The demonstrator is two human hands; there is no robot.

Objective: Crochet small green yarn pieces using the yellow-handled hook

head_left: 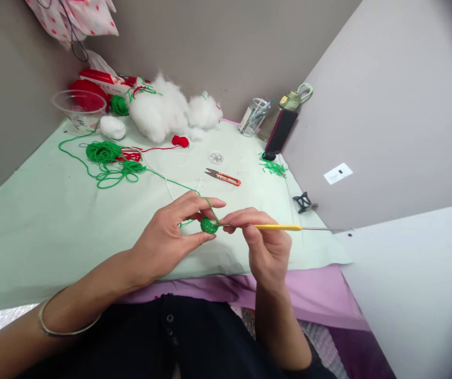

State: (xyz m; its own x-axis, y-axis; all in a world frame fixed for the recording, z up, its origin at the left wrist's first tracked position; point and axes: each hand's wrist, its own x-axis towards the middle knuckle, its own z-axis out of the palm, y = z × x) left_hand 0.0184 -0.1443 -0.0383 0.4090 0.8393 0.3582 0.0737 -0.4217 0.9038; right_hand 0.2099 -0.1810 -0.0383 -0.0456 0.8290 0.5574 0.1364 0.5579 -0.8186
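Between the thumb and fingers of my left hand (172, 229) is a small round green crochet piece (209, 225). Green yarn (174, 182) runs from the table to this hand and passes over its raised index finger. My right hand (263, 239) grips a crochet hook (279, 227) by its yellow handle. The hook's metal tip points left and meets the green piece; whether it sits inside a stitch I cannot tell. Beyond my hands, orange-handled thread snips (223, 177) lie on the cloth.
Loose green yarn (103, 152) and red yarn lie at the left, near a clear plastic tub (79, 108). White stuffing (158, 110) is heaped at the back. A pen cup (254, 118), dark phone (282, 131), green yarn scraps (273, 168) and black stand (304, 202) line the right side.
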